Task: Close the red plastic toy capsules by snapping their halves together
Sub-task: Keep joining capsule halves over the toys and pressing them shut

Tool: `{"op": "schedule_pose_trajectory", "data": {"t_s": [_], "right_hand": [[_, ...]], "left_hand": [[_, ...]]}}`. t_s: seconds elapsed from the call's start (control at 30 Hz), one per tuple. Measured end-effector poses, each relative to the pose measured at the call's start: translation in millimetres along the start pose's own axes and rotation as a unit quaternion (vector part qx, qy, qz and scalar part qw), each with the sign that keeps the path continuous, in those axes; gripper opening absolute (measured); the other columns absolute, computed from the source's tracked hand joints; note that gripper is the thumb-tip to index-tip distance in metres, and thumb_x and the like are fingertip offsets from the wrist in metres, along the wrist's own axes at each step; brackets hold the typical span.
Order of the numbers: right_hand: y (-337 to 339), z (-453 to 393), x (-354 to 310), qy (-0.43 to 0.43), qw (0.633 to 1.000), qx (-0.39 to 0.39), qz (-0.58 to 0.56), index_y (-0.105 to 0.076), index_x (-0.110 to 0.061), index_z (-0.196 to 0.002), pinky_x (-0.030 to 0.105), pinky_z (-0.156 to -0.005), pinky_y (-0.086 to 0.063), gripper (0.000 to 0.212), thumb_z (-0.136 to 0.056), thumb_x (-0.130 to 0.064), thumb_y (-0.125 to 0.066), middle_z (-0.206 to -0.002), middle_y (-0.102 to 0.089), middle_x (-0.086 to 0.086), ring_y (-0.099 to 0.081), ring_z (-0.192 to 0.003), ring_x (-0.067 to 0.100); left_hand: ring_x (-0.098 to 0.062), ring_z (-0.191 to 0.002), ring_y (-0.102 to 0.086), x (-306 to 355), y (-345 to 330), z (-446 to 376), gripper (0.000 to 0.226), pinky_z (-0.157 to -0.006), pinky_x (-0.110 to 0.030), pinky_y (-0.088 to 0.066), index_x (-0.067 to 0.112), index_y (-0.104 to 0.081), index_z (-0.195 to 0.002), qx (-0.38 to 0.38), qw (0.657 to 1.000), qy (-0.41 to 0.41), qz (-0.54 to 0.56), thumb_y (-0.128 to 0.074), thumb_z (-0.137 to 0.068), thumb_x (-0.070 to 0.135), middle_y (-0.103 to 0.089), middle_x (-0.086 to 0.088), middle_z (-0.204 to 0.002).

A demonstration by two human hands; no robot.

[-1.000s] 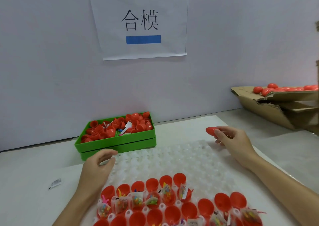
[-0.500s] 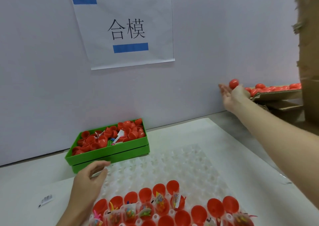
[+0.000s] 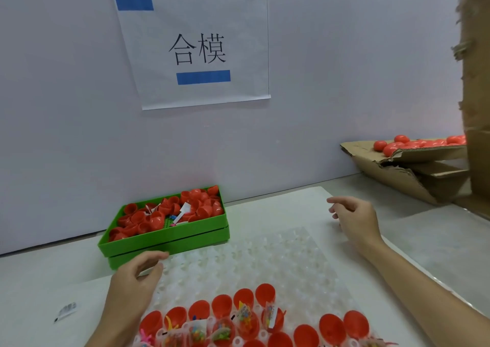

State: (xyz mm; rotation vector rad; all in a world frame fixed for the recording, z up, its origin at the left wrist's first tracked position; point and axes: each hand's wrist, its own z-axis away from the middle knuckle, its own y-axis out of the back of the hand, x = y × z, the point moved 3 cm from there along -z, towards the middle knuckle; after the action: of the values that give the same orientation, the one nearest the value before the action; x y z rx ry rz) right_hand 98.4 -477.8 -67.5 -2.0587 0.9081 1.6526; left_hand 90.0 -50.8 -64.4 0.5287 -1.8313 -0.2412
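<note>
Open red capsule halves (image 3: pixel 244 317), some holding small bagged toys, sit in a clear bumpy plastic tray (image 3: pixel 278 256) at the bottom middle. My left hand (image 3: pixel 132 285) rests at the tray's left edge, fingers loosely curled, holding nothing. Over the tray's far right corner hovers my right hand (image 3: pixel 352 218), empty, with relaxed fingers. A green bin (image 3: pixel 164 238) behind the tray holds several loose red capsule halves (image 3: pixel 169 211). Closed red capsules (image 3: pixel 413 144) lie in a cardboard box (image 3: pixel 392 171) at the right.
A white wall with a taped paper sign (image 3: pixel 196 50) stands close behind the table. A tall cardboard flap (image 3: pixel 477 81) rises at the right edge. A small packet (image 3: pixel 65 311) lies on the table at the left.
My right hand carried a closed capsule up to the cardboard box, released it there, and has come back empty over the tray. My left hand barely moved.
</note>
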Motion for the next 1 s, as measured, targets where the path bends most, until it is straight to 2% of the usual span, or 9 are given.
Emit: {"op": "schedule_pose_trajectory", "data": {"t_s": [0.1, 0.23, 0.37, 0.47, 0.53, 0.67, 0.8, 0.9, 1.0], "right_hand": [[-1.3, 5.6, -1.6, 0.017, 0.999, -0.032, 0.030, -0.075, -0.016, -0.086, 0.022, -0.056, -0.043, 0.032, -0.090, 0.000, -0.048, -0.075, -0.070, 0.006, -0.061, -0.061, 0.015], [-8.5, 7.5, -5.6, 0.055, 0.989, -0.088, 0.104, -0.075, -0.018, -0.082, 0.030, -0.060, -0.045, 0.032, -0.089, 0.000, -0.049, -0.077, -0.071, 0.006, -0.061, -0.066, 0.027], [-14.2, 11.3, -5.6, 0.113, 0.968, -0.121, 0.191, -0.075, -0.022, -0.079, 0.007, -0.060, -0.041, 0.032, -0.087, 0.000, -0.052, -0.073, -0.072, 0.004, -0.064, -0.073, 0.019], [-16.3, 12.9, -7.1, 0.146, 0.959, -0.119, 0.211, -0.074, -0.022, -0.081, 0.003, -0.066, -0.038, 0.031, -0.087, 0.000, -0.054, -0.072, -0.072, 0.006, -0.064, -0.074, 0.021], [-16.3, 15.0, -10.7, 0.166, 0.959, -0.105, 0.204, -0.073, -0.021, -0.081, 0.008, -0.066, -0.039, 0.030, -0.087, 0.001, -0.054, -0.073, -0.071, 0.004, -0.064, -0.075, 0.021], [-18.3, 20.0, -19.3, 0.193, 0.955, -0.101, 0.201, -0.069, -0.017, -0.079, 0.030, -0.070, -0.042, 0.027, -0.086, 0.004, -0.054, -0.072, -0.069, 0.002, -0.063, -0.073, 0.021], [-19.2, 20.9, -19.6, 0.192, 0.948, -0.120, 0.222, -0.067, -0.022, -0.074, 0.029, -0.061, -0.040, 0.030, -0.086, 0.003, -0.055, -0.065, -0.066, 0.000, -0.061, -0.068, 0.021], [-20.6, 24.0, -18.6, 0.193, 0.937, -0.142, 0.254, -0.065, -0.027, -0.070, 0.028, -0.049, -0.040, 0.034, -0.087, 0.000, -0.055, -0.053, -0.062, -0.006, -0.060, -0.057, 0.020], [-25.2, 30.1, -18.7, 0.215, 0.917, -0.180, 0.282, -0.064, -0.025, -0.069, 0.026, -0.048, -0.038, 0.033, -0.088, 0.001, -0.058, -0.054, -0.062, -0.007, -0.059, -0.048, 0.011]], "left_hand": [[-0.004, -0.099, -0.061, 2.0, 0.7, 1.6, 0.023, -0.076, -0.016, -0.042, 0.018, -0.074, -0.093, 0.000, 1.000, 0.000, 0.010, -0.060, -0.093, -0.001, -0.072, 0.007, -0.101], [-0.008, -0.097, -0.062, 4.8, 1.2, 1.7, 0.023, -0.078, -0.018, -0.044, 0.013, -0.073, -0.096, 0.002, 1.000, -0.011, -0.004, -0.058, -0.093, -0.004, -0.071, 0.003, -0.100], [-0.004, -0.096, -0.061, 3.2, 1.8, -0.6, 0.025, -0.077, -0.014, -0.042, 0.013, -0.073, -0.097, 0.007, 1.000, -0.017, -0.013, -0.057, -0.092, -0.006, -0.071, 0.005, -0.099], [0.000, -0.094, -0.060, 2.7, 2.0, -0.3, 0.026, -0.075, -0.011, -0.042, 0.015, -0.073, -0.097, 0.009, 1.000, -0.013, -0.022, -0.057, -0.092, -0.005, -0.070, 0.008, -0.099], [0.003, -0.090, -0.061, 4.1, 2.8, 0.1, 0.026, -0.071, -0.006, -0.042, 0.015, -0.073, -0.097, 0.013, 0.999, -0.010, -0.030, -0.058, -0.092, -0.005, -0.070, 0.009, -0.098], [0.001, -0.089, -0.063, 7.8, 3.5, 1.9, 0.026, -0.071, -0.004, -0.044, 0.013, -0.073, -0.099, 0.013, 1.000, -0.003, -0.028, -0.057, -0.091, -0.005, -0.070, 0.006, -0.099], [-0.013, -0.090, -0.066, 8.2, 3.8, 2.8, 0.024, -0.073, -0.012, -0.050, 0.014, -0.072, -0.098, 0.012, 1.000, -0.001, -0.021, -0.058, -0.091, -0.004, -0.071, 0.003, -0.098], [-0.013, -0.091, -0.065, 6.4, 3.9, 0.8, 0.022, -0.074, -0.007, -0.047, 0.014, -0.073, -0.097, 0.016, 1.000, -0.007, -0.020, -0.058, -0.092, -0.001, -0.072, 0.002, -0.097], [-0.012, -0.092, -0.064, 4.7, 4.0, -0.5, 0.021, -0.075, -0.006, -0.046, 0.013, -0.073, -0.098, 0.019, 0.999, -0.014, -0.025, -0.058, -0.093, 0.000, -0.072, 0.001, -0.097]]}}
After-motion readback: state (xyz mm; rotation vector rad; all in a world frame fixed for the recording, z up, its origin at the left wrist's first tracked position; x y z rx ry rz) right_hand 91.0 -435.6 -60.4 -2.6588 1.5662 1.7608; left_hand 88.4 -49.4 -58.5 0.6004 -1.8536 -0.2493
